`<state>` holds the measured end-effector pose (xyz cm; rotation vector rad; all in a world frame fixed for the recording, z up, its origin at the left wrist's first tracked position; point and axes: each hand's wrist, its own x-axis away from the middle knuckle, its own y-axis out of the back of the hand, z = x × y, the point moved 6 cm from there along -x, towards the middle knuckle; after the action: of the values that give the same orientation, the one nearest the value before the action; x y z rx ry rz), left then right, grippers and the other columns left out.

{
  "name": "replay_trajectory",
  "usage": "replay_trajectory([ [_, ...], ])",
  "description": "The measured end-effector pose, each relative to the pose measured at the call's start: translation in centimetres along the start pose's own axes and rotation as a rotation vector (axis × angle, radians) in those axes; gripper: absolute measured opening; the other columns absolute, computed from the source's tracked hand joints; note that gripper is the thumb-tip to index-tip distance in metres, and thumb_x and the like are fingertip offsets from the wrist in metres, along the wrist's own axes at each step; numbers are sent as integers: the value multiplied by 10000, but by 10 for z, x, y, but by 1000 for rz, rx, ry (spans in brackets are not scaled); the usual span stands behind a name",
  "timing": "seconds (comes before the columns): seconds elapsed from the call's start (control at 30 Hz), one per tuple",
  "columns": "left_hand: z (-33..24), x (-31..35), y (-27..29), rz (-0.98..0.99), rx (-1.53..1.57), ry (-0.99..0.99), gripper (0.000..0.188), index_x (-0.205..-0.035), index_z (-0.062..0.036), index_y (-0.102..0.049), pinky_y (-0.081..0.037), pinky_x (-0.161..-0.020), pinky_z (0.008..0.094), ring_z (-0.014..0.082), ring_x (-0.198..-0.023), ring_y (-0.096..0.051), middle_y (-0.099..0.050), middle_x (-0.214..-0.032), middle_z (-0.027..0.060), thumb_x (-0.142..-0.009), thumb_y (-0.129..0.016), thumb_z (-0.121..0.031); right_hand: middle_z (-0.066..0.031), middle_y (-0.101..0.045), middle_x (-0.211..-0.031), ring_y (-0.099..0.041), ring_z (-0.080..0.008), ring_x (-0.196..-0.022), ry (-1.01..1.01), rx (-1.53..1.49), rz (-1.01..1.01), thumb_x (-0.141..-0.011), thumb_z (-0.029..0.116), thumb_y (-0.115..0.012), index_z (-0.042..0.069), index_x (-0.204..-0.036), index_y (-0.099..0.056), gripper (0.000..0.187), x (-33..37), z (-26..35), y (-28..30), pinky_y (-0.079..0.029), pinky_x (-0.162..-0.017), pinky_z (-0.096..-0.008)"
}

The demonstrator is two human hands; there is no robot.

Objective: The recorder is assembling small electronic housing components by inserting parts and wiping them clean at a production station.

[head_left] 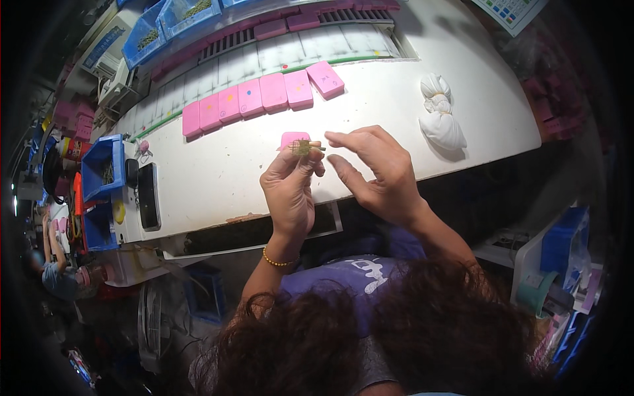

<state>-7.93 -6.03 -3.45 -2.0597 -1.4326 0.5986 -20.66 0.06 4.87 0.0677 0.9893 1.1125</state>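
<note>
My left hand is raised over the white table, its thumb and fingers pinching a small olive-green piece with thin stalks poking out to the right. What kind of piece it is cannot be made out. Just right of it hovers my right hand, thumb and forefinger apart and nothing visible between them. Behind the piece, a pink block is partly covered by my left hand. Farther back, several pink blocks stand side by side in a row, and the rightmost block sits askew.
A knotted white cloth bag lies at right. On the left are a dark phone and blue bins. A green-edged strip crosses the table's back, with more blue bins beyond. Another person sits far left.
</note>
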Motion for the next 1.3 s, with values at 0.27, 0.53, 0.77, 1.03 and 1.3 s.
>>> replay_trajectory([
  [0.27,2,0,-1,8,7,4,165,-1045,48,-695,-475,-697,257,127,-764,-574,-672,-923,64,-898,-680,-26,-74,-691,-828,-639,-201,-767,57,2,-35,-767,-40,-745,24,-1011,-718,253,0,-1,-3,-510,-638,-300],
  [0.53,4,-2,0,24,-4,27,169,-1051,47,-692,-476,-700,269,131,-763,-578,-681,-922,73,-900,-678,-27,-64,-677,-800,-631,-219,-721,75,22,-57,-764,7,-735,41,-952,-705,193,-2,-2,-3,-506,-622,-323],
  [0.77,4,-1,-1,-1,-53,39,157,-1030,41,-705,-480,-693,274,132,-765,-591,-687,-923,73,-891,-689,-29,-73,-694,-815,-628,-192,-740,49,-9,-75,-764,-50,-732,22,-984,-722,232,0,-6,-1,-504,-645,-291],
  [1.03,-4,-4,2,49,-655,-183,134,-985,-13,-738,-476,-680,262,133,-769,-592,-670,-903,53,-869,-727,-80,-82,-686,-803,-630,-175,-714,-72,-146,-169,-807,-6,-727,11,-956,-719,151,-1,-19,7,-500,-626,-285],
  [1.3,-11,-11,-5,114,-1385,-612,163,-922,-54,-730,-440,-839,377,264,-980,-535,-649,-979,66,-764,-760,-82,-81,-671,-782,-623,-166,-706,-100,-150,-190,-814,-6,-727,-2,-951,-712,137,-12,-32,11,-499,-629,-274],
])
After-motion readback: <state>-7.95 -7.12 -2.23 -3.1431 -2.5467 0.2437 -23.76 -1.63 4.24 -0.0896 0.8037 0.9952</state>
